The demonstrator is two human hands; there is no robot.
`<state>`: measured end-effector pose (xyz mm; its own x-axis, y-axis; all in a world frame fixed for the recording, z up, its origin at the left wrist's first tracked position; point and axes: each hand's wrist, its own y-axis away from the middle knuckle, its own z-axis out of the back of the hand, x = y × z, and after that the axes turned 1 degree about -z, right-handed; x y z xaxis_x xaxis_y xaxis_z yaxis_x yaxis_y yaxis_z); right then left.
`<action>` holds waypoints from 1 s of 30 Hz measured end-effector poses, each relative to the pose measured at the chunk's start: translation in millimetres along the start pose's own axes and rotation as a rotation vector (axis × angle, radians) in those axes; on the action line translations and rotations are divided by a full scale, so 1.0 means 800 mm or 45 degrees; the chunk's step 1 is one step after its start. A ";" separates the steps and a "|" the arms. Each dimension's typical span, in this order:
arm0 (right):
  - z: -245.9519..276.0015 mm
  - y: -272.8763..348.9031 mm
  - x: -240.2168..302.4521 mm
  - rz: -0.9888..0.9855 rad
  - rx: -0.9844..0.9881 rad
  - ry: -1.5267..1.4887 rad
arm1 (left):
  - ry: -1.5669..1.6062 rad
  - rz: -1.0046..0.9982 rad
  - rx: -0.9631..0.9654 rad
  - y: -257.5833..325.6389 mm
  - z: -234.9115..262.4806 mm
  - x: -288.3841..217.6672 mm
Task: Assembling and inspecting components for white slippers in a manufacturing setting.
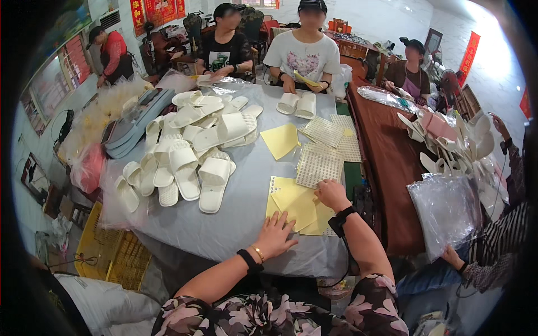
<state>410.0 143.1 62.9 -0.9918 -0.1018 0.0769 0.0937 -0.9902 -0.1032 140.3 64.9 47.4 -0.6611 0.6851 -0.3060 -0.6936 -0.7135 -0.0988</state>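
Observation:
My left hand (273, 238) lies flat with its fingers spread, fingertips on the lower left edge of a yellow sheet (294, 200). My right hand (333, 195) has its fingers curled at the lower edge of a sheet of small printed stickers (319, 166), apparently pinching it. More sticker sheets (325, 132) overlap just beyond, and another yellow sheet (280, 141) lies to their left. Left of the papers, a heap of white slippers (214, 176) covers much of the table. A separate pair of white slippers (305, 105) sits at the far side.
The grey-covered table (241, 224) adjoins a brown-covered table (386, 185) bearing more white slippers (443, 151) and clear plastic bags (445, 210). A yellow crate (106, 246) stands at the lower left. Across the table, a person (302, 53) holds yellow paper; several others are around.

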 end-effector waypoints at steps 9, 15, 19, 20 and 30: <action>0.031 -0.027 0.027 -0.034 -0.094 -0.251 | 0.160 0.067 -0.326 0.111 0.022 0.047; 0.027 -0.072 0.071 0.002 0.038 -0.530 | 0.130 0.214 -0.410 0.138 0.010 0.064; 0.020 -0.107 0.111 0.036 0.110 -0.678 | -0.009 0.157 -0.520 0.138 0.005 0.061; 0.020 -0.115 0.121 0.085 0.095 -0.690 | -0.002 0.152 -0.543 0.137 0.005 0.060; -0.012 -0.263 0.191 -0.035 0.013 -1.115 | 0.090 0.165 -0.526 0.135 0.014 0.064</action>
<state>237.7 336.7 87.2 -0.5709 -0.1099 0.8137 0.0756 -0.9938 -0.0812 28.3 24.5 31.9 -0.7042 0.5843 -0.4034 -0.4239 -0.8018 -0.4212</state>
